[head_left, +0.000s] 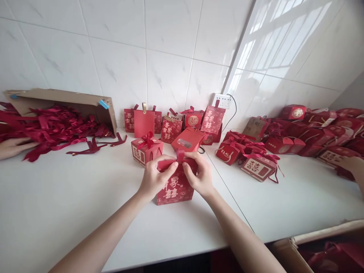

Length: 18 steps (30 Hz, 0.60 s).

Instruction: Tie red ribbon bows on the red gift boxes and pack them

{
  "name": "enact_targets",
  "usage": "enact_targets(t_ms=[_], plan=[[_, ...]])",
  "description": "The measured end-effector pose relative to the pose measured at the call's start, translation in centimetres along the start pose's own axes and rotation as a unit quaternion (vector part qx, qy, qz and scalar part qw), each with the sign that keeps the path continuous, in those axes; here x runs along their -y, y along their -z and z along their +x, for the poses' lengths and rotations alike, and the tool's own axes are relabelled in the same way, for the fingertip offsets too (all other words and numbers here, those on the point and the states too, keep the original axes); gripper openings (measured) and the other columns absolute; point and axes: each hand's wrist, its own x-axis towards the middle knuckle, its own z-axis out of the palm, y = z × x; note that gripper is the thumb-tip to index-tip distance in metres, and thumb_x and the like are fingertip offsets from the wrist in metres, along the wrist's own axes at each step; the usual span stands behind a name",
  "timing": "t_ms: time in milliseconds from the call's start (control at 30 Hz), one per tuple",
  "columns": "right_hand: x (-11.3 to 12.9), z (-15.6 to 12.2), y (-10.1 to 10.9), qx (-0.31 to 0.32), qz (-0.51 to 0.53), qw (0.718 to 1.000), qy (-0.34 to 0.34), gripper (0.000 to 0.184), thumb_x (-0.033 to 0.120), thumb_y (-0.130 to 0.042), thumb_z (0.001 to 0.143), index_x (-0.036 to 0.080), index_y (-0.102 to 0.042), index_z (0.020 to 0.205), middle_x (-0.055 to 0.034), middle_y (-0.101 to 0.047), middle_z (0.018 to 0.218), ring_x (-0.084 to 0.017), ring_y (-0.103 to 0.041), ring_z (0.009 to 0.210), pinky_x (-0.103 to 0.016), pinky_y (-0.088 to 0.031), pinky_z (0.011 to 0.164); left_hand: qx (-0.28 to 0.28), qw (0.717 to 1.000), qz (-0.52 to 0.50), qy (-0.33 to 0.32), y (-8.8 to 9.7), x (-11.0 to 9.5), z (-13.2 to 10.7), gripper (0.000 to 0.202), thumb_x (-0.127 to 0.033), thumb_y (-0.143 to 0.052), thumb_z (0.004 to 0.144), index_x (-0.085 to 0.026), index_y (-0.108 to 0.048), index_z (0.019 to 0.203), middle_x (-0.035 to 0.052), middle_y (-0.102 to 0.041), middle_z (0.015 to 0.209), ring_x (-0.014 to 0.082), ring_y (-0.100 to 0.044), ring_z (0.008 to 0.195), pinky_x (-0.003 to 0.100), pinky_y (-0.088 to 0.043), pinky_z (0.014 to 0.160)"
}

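Observation:
A red gift box [175, 188] with gold characters stands upright on the white table [71, 197] in front of me. My left hand [155, 178] and my right hand [199, 175] both pinch the dark red ribbon [180, 155] at the box's top, one on each side of its knot. A finished red box with a bow [146, 149] sits just behind it.
Several red boxes [193, 127] stand along the tiled wall and pile up at right [298, 136]. A tipped cardboard box [65, 102] spills red ribbons [48, 129] at left. Other people's hands show at the left edge [13, 147] and right edge [354, 167]. A socket [222, 100] is on the wall.

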Motion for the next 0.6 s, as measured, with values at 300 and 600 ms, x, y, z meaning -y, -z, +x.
enact_targets(t_ms=[300,600], plan=[[0.38,0.67,0.30,0.035,0.059,0.991,-0.119,0.009,0.023,-0.053,0.083,0.020,-0.056,0.075,0.0015,-0.059,0.073,-0.013,-0.056,0.068,-0.027,-0.047,0.064,-0.003,0.999,0.029,0.030,0.10,0.22,0.26,0.017,-0.035,-0.062,0.075,-0.019,-0.067,0.076,-0.0021,-0.067,0.063,0.0130,-0.060,0.053,0.022,-0.048,0.049],[0.25,0.42,0.66,0.034,0.202,0.957,-0.206,0.023,0.026,-0.066,0.074,0.024,-0.062,0.097,0.0009,-0.067,0.086,-0.016,-0.062,0.077,-0.029,-0.050,0.071,0.011,0.999,-0.021,0.031,0.07,0.34,-0.06,0.018,-0.035,-0.062,0.077,-0.018,-0.065,0.078,0.0009,-0.069,0.071,0.0160,-0.064,0.068,0.024,-0.053,0.062]])
